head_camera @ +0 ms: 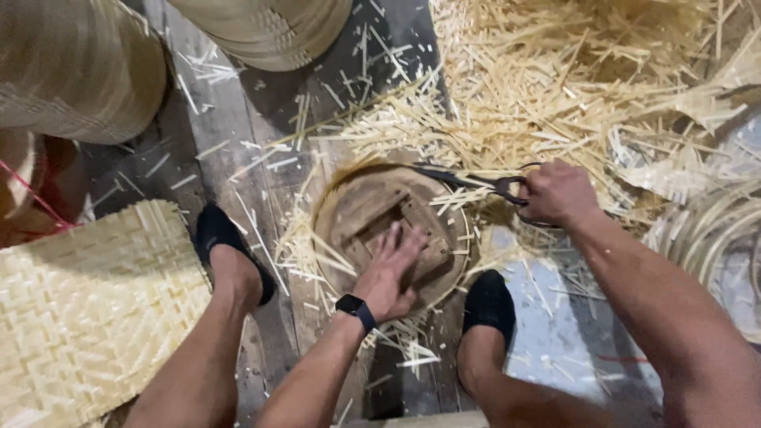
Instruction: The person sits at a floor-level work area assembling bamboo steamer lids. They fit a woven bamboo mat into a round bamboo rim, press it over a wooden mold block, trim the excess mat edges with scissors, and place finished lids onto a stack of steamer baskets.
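Observation:
My left hand (390, 273), with a black watch on its wrist, lies flat with fingers spread on a round wooden mould (357, 214) that stands on the floor between my feet. A brown block (432, 255) sits on the mould under my fingers. My right hand (559, 192) is closed round the handles of large black scissors (468, 182). Their blades point left over the mould's far rim, among pale bamboo strips (464, 198).
A heap of cut bamboo strips (555, 79) covers the floor at the top right. A woven mat (87, 309) lies at the left, woven baskets (71, 71) at the top left. My feet in black socks (226, 238) flank the mould on dark planks (230, 127).

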